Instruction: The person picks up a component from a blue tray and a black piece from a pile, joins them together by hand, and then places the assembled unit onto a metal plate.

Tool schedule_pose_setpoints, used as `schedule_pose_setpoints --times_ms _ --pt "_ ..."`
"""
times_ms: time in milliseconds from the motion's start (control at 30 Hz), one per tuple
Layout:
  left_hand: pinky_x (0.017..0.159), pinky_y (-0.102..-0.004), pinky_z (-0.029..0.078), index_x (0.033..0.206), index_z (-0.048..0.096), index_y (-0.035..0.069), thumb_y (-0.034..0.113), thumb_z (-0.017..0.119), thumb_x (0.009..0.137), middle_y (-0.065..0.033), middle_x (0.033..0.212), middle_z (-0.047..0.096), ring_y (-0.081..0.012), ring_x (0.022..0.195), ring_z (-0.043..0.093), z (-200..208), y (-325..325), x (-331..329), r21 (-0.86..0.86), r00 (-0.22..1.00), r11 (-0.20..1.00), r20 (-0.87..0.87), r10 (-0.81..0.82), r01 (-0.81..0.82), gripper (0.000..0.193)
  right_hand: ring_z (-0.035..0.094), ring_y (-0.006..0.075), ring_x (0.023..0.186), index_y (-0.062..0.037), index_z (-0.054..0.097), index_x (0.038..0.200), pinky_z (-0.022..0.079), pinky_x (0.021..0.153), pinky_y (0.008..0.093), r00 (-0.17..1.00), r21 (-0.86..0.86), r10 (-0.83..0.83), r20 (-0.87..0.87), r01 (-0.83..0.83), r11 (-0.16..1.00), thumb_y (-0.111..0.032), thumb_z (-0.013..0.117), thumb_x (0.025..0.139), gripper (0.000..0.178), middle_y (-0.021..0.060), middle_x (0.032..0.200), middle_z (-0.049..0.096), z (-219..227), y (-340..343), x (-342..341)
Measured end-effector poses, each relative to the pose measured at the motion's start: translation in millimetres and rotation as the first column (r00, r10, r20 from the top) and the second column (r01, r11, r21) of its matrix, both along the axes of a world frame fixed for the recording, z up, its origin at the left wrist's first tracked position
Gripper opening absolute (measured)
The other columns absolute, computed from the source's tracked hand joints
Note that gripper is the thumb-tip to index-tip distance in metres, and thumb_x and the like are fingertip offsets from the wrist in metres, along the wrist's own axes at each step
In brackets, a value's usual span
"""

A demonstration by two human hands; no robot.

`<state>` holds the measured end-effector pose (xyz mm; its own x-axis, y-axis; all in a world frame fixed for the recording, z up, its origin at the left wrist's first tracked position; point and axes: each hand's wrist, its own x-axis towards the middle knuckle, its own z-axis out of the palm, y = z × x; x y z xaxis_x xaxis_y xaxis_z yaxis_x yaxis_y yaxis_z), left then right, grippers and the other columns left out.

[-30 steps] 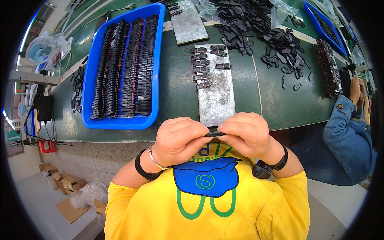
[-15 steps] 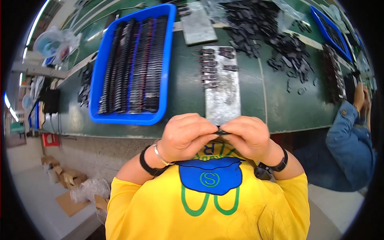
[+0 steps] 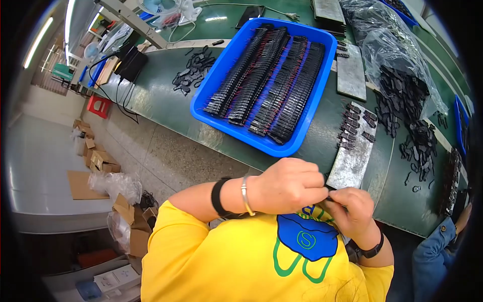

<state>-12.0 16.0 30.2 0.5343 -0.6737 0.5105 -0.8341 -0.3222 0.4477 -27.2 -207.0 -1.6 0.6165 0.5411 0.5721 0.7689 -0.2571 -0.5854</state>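
Observation:
At the table's near edge, my left hand [image 3: 292, 186] and my right hand [image 3: 353, 209] meet with fingertips closed. Between them is a small black plastic part [image 3: 329, 199], mostly covered by the fingers. Just beyond my hands lies a grey metal plate [image 3: 349, 168]; several small black pieces with thin leads [image 3: 349, 126] sit in a row along its left side, and a couple more at its right. To the left, a blue tray [image 3: 282, 150] holds long rows of similar black pieces with red wires between them.
Loose black parts [image 3: 415, 121] are heaped at the right beside a clear plastic bag [image 3: 387, 48]. Another metal plate [image 3: 351, 75] lies farther back. A smaller black pile [image 3: 193, 70] is left of the tray. A co-worker's blue sleeve [image 3: 432, 246] shows at the right edge.
The view has swung left, so table and tray appear farther right and tilted. My hands stay together at the small black part, the left one now turned more back-of-hand up.

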Motion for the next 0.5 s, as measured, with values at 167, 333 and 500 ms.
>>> schedule_pose_setpoints --times_ms 167,333,500 --pt "0.053 -0.0304 0.047 0.078 0.067 0.004 0.007 0.072 0.069 -0.0048 0.07 0.062 -0.0197 0.062 0.059 14 63 7 0.081 0.986 0.983 0.047 0.163 -0.166 0.011 0.064 0.0241 0.061 0.0042 0.054 0.113 0.05 0.056 0.0301 0.947 0.214 0.065 -0.314 0.003 0.977 0.006 0.069 0.073 0.043 0.0125 0.072 0.065 -5 2 -2" --pt "0.061 -0.0346 0.049 0.076 0.066 0.006 0.01 0.071 0.073 -0.0071 0.07 0.06 -0.0244 0.067 0.06 11 142 32 0.247 0.864 0.829 0.1 0.493 -0.502 0.007 0.062 0.0178 0.067 0.0056 0.049 0.121 0.049 0.063 0.027 0.96 0.121 -0.068 -0.271 0.104 0.987 0.007 0.064 0.08 0.044 0.0118 0.076 0.065 -17 -36 -1" --pt "0.066 -0.0362 0.05 0.076 0.066 0.006 0.012 0.072 0.072 -0.0075 0.073 0.062 -0.0271 0.072 0.061 4 161 52 0.359 0.879 0.828 -0.04 0.475 -0.431 0.009 0.063 0.0186 0.062 0.0024 0.057 0.11 0.047 0.061 0.0272 0.933 0.056 -0.296 -0.207 0.313 0.948 0.006 0.067 0.076 0.036 0.009 0.071 0.065 -23 -47 -8"
